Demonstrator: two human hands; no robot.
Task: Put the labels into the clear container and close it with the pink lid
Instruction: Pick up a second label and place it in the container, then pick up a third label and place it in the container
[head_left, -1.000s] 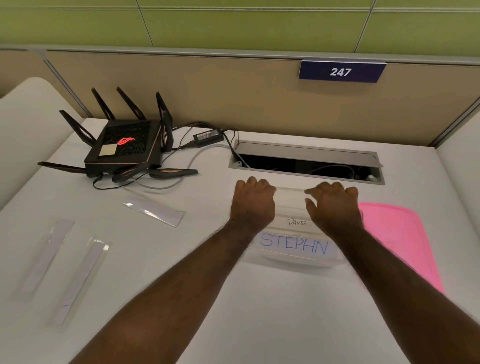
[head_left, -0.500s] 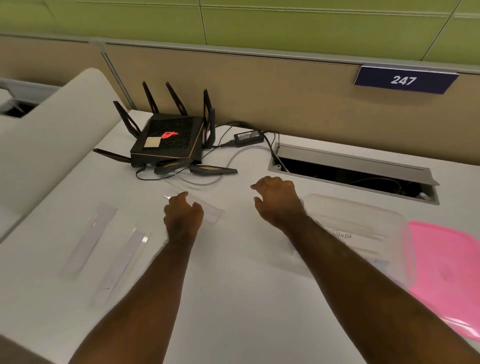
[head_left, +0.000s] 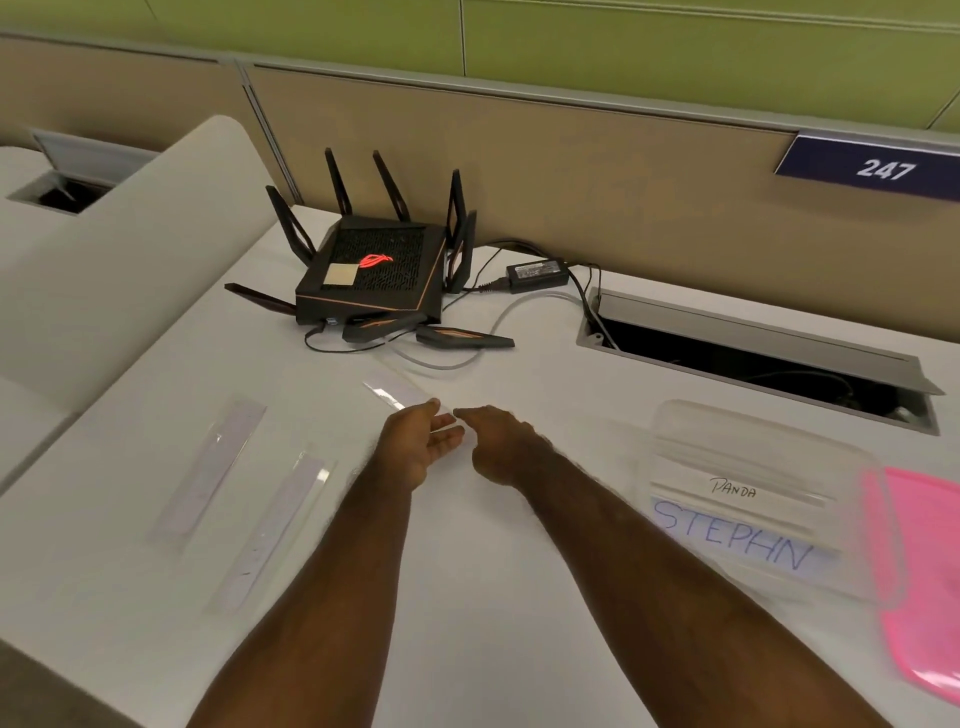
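Both hands meet over the white desk (head_left: 467, 597), at the near end of a clear laminated label strip (head_left: 397, 392). Left hand (head_left: 418, 449) is palm-up with fingers spread loose under that end; right hand (head_left: 501, 447) lies palm-down beside it; whether either grips the strip I cannot tell. 2 more clear label strips (head_left: 215, 470) (head_left: 275, 525) lie to the left. A clear plastic container (head_left: 753, 499) holding 2 handwritten labels sits right, touching the flat pink lid (head_left: 919, 582).
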